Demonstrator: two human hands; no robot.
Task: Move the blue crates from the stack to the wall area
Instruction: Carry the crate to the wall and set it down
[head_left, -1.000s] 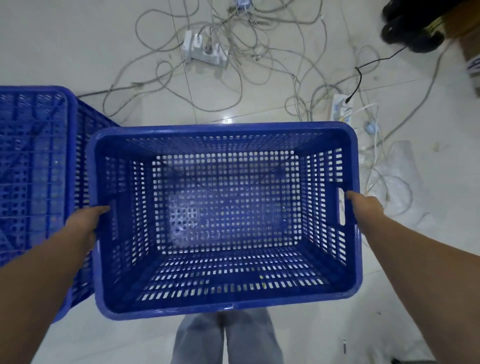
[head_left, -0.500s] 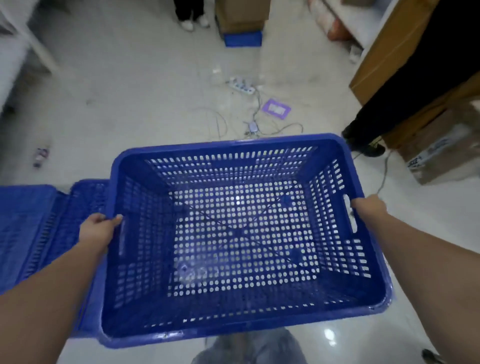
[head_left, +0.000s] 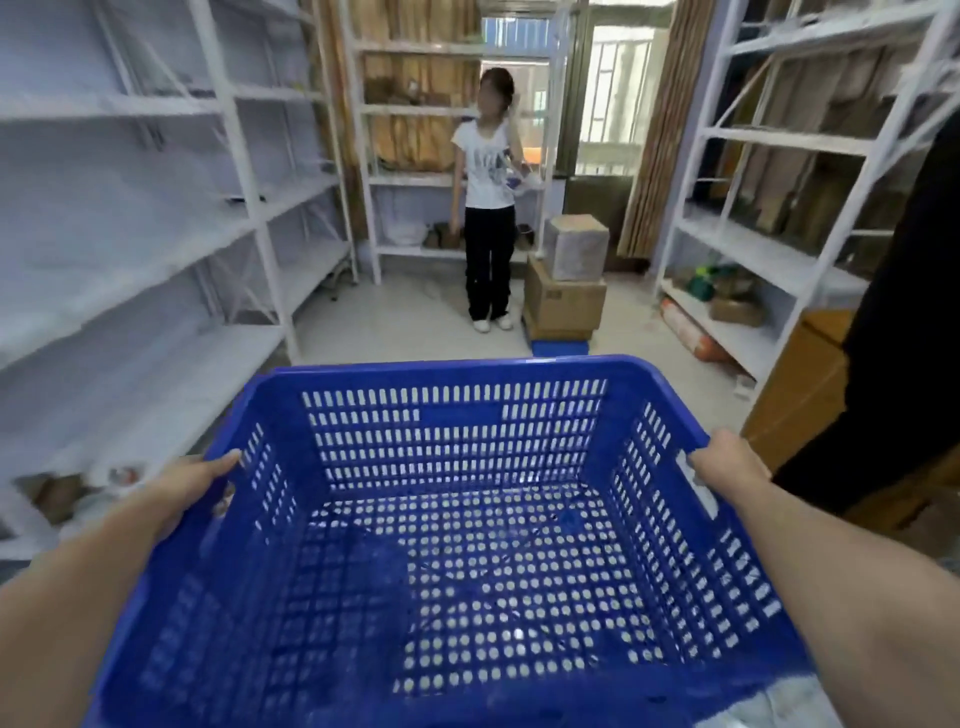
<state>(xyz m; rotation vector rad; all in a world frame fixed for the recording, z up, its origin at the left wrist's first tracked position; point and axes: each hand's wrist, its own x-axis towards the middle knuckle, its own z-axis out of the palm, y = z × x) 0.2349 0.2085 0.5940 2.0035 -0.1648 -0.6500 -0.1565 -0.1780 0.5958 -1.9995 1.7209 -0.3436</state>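
Along the left and right sides of the room stand white metal shelving racks, the largest things in view, with a third rack against the far wall. Near the bottom and centre, a blue crate with perforated walls and floor fills the foreground, held up off the floor and tilted slightly, nothing lying in it. A person in a white shirt and black trousers stands at the far end of the aisle, well apart from the crate. Just right of that person, stacked cardboard boxes sit on a low blue base on the floor. A dark garment hangs at the right edge. The left hand grips the crate's left rim, thumb lying along the top edge; its other fingers are hidden beneath. The right hand is curled round the right wall at the handle slot.
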